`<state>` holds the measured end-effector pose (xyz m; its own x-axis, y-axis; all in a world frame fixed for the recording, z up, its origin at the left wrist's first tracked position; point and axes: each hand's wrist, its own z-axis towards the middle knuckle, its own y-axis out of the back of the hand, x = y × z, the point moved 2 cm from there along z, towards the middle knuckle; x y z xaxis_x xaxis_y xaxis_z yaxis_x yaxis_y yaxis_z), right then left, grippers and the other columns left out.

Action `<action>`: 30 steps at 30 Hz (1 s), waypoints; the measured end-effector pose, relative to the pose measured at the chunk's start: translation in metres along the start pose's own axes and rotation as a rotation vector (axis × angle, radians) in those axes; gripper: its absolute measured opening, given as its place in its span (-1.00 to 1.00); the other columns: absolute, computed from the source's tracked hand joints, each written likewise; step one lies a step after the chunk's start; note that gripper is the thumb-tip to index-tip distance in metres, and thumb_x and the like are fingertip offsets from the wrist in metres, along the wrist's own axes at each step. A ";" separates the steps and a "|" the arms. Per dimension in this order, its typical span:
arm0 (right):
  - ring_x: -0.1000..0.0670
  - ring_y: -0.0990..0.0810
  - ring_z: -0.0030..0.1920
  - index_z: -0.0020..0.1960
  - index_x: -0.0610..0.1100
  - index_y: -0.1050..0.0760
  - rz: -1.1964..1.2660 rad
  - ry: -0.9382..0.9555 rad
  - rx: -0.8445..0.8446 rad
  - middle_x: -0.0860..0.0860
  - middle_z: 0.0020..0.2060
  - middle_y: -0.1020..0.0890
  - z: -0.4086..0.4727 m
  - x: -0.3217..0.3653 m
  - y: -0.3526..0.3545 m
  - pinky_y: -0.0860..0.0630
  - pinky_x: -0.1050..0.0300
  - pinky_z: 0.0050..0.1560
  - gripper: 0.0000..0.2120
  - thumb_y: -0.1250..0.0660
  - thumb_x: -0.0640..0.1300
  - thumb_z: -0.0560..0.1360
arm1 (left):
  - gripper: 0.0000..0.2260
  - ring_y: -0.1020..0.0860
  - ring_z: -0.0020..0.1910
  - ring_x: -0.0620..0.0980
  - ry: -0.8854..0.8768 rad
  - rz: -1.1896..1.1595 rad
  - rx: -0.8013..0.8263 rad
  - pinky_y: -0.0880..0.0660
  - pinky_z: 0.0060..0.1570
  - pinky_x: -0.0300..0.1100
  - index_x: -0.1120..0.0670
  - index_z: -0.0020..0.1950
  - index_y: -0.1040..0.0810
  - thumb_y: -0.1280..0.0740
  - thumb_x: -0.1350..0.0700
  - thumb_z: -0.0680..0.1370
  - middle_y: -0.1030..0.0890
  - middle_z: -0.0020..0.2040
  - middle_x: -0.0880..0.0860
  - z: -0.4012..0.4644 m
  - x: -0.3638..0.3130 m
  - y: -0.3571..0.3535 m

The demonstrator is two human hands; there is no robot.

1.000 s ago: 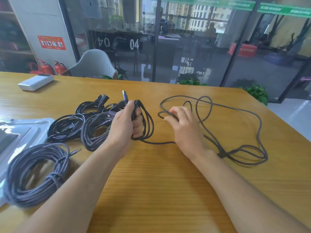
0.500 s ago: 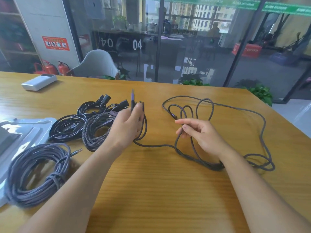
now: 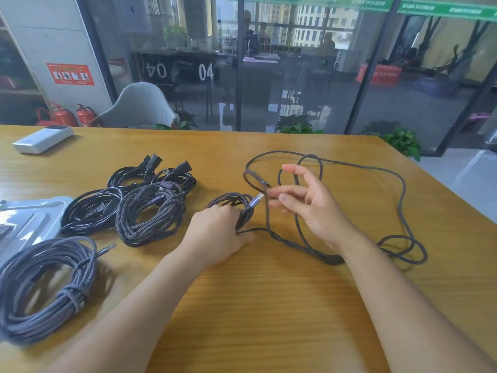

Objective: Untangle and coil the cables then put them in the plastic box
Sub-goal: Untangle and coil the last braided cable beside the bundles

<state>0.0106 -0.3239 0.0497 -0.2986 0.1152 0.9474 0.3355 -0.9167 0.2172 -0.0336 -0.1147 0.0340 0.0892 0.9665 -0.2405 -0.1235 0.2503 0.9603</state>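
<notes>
A long dark braided cable (image 3: 403,184) sprawls in loose loops over the right half of the wooden table. My left hand (image 3: 220,235) grips a small coil of that cable low on the table, and its silver plug (image 3: 256,200) sticks out toward the right. My right hand (image 3: 309,203) hovers palm-up just right of the plug, fingers spread, with a strand running across its fingertips. At the left edge lies the clear plastic box (image 3: 29,214), partly out of view.
Coiled cables lie left of my hands: a grey bundle (image 3: 43,286) at front left, a braided one (image 3: 150,214), and black power cords (image 3: 88,211) behind. A white power bank (image 3: 43,138) sits at the far left. The table's right edge (image 3: 457,195) is near.
My left hand has dropped to the table with the coil and tipped its plug from upright to pointing right. My right hand has lifted and opened toward the plug.
</notes>
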 end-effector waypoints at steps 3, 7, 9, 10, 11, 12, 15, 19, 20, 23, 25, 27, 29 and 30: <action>0.08 -0.70 0.14 0.36 0.07 -0.48 -0.286 0.016 -0.025 0.12 0.08 -0.74 -0.018 -0.004 0.016 -0.56 0.07 0.29 -0.65 -0.39 -0.20 0.64 | -0.81 -0.54 -0.20 -0.03 0.013 -0.188 -0.033 -0.48 -0.16 -0.10 -0.15 0.04 -0.62 -0.46 -0.20 0.54 -0.55 -0.25 -0.12 0.000 0.008 0.001; 0.21 -0.60 0.18 0.19 0.18 -0.60 -0.551 0.015 -0.044 0.26 0.06 -0.68 -0.053 -0.013 0.042 -0.43 0.31 0.26 -0.75 -0.50 -0.06 0.55 | -0.87 -0.44 -0.45 -0.12 0.051 -0.537 -0.120 -0.48 -0.29 -0.12 -0.10 -0.12 -0.61 -0.54 -0.05 0.51 -0.45 -0.47 -0.10 0.005 0.029 0.006; 0.23 -0.55 0.24 0.16 0.21 -0.61 -0.661 0.004 -0.028 0.31 0.08 -0.64 -0.069 -0.019 0.053 -0.36 0.35 0.25 -0.75 -0.53 0.05 0.50 | -0.87 -0.35 -0.52 -0.16 0.054 -0.630 -0.155 -0.41 -0.34 -0.16 -0.04 -0.13 -0.62 -0.53 0.01 0.53 -0.38 -0.52 -0.11 0.006 0.034 0.007; 0.22 -0.52 0.25 0.14 0.22 -0.61 -0.739 0.025 -0.021 0.33 0.08 -0.62 -0.074 -0.021 0.057 -0.34 0.32 0.27 -0.75 -0.52 0.13 0.48 | -0.88 -0.33 -0.53 -0.16 0.055 -0.660 -0.167 -0.38 -0.35 -0.17 -0.02 -0.13 -0.63 -0.53 0.02 0.54 -0.37 -0.52 -0.11 0.006 0.036 0.008; 0.21 -0.51 0.24 0.13 0.21 -0.62 -0.821 0.052 -0.015 0.34 0.06 -0.62 -0.079 -0.024 0.061 -0.32 0.28 0.29 -0.74 -0.50 0.20 0.46 | -0.88 -0.32 -0.53 -0.16 0.054 -0.680 -0.176 -0.35 -0.36 -0.18 0.00 -0.13 -0.63 -0.52 0.04 0.55 -0.36 -0.52 -0.10 0.006 0.037 0.008; 0.21 -0.51 0.21 0.11 0.20 -0.63 -0.895 0.075 -0.009 0.35 0.05 -0.61 -0.083 -0.026 0.064 -0.30 0.24 0.30 -0.71 -0.47 0.27 0.45 | -0.89 -0.32 -0.53 -0.16 0.050 -0.690 -0.181 -0.34 -0.36 -0.18 0.01 -0.12 -0.64 -0.51 0.04 0.56 -0.36 -0.51 -0.10 0.005 0.038 0.008; 0.21 -0.51 0.14 0.05 0.21 -0.64 -0.962 0.083 0.020 0.33 0.01 -0.61 -0.089 -0.031 0.066 -0.28 0.20 0.27 -0.73 -0.45 0.32 0.44 | -0.91 -0.31 -0.52 -0.15 0.033 -0.696 -0.187 -0.36 -0.34 -0.18 0.02 -0.10 -0.65 -0.50 0.06 0.57 -0.38 -0.47 -0.06 0.004 0.038 0.009; 0.27 -0.49 0.06 -0.01 0.14 -0.64 -0.965 0.129 -0.050 0.34 -0.09 -0.58 -0.088 -0.034 0.061 -0.28 0.28 0.14 -0.76 -0.33 0.26 0.54 | -0.87 -0.30 -0.49 -0.11 0.008 -0.717 -0.223 -0.39 -0.29 -0.14 0.06 -0.13 -0.63 -0.50 0.07 0.56 -0.36 -0.47 -0.03 0.002 0.035 0.010; 0.27 -0.48 0.02 0.01 0.10 -0.64 -0.967 0.145 -0.083 0.34 -0.11 -0.57 -0.087 -0.033 0.058 -0.27 0.30 0.11 -0.71 -0.27 0.26 0.56 | -0.85 -0.29 -0.48 -0.11 0.003 -0.731 -0.234 -0.38 -0.30 -0.14 0.08 -0.14 -0.62 -0.51 0.06 0.56 -0.35 -0.47 -0.05 0.001 0.034 0.011; 0.20 -0.46 -0.08 0.07 -0.02 -0.62 -0.943 0.180 -0.190 0.27 -0.15 -0.56 -0.086 -0.029 0.052 -0.31 0.22 0.03 -0.61 -0.14 0.20 0.63 | -0.81 -0.27 -0.49 -0.12 -0.036 -0.757 -0.253 -0.36 -0.30 -0.13 0.09 -0.16 -0.59 -0.51 0.04 0.57 -0.31 -0.50 -0.11 -0.002 0.028 0.012; 0.16 -0.52 -0.10 0.09 -0.04 -0.60 -0.876 0.177 -0.240 0.22 -0.19 -0.59 -0.086 -0.028 0.050 -0.41 0.13 -0.03 -0.61 -0.10 0.17 0.66 | -0.82 -0.26 -0.49 -0.12 -0.084 -0.747 -0.246 -0.36 -0.31 -0.14 0.04 -0.16 -0.60 -0.50 0.01 0.57 -0.28 -0.50 -0.11 -0.004 0.023 0.013; 0.14 -0.58 -0.10 0.08 -0.06 -0.61 -0.790 0.162 -0.272 0.18 -0.22 -0.61 -0.086 -0.026 0.050 -0.50 0.09 -0.04 -0.64 -0.12 0.13 0.68 | -0.86 -0.26 -0.49 -0.12 -0.119 -0.740 -0.218 -0.33 -0.37 -0.24 -0.01 -0.11 -0.64 -0.50 -0.02 0.56 -0.28 -0.49 -0.11 -0.005 0.018 0.012; 0.15 -0.63 -0.10 0.08 -0.05 -0.62 -0.691 0.131 -0.266 0.16 -0.22 -0.65 -0.085 -0.023 0.049 -0.54 0.15 -0.03 -0.72 -0.19 0.06 0.69 | -0.88 -0.28 -0.49 -0.13 -0.129 -0.731 -0.181 -0.31 -0.41 -0.35 -0.03 -0.04 -0.66 -0.51 -0.05 0.55 -0.27 -0.49 -0.10 -0.005 0.015 0.008; 0.16 -0.64 -0.09 0.08 -0.03 -0.63 -0.649 0.106 -0.244 0.17 -0.21 -0.67 -0.084 -0.021 0.049 -0.54 0.20 -0.03 -0.78 -0.24 0.03 0.69 | -0.87 -0.29 -0.49 -0.13 -0.125 -0.715 -0.172 -0.31 -0.41 -0.36 -0.05 -0.02 -0.67 -0.52 -0.07 0.54 -0.28 -0.49 -0.10 -0.005 0.013 0.006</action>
<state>-0.0415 -0.4028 0.0208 -0.4606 0.6414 0.6136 -0.1467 -0.7368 0.6600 -0.0376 -0.1002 0.0356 0.3161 0.5539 -0.7703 -0.1449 0.8305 0.5378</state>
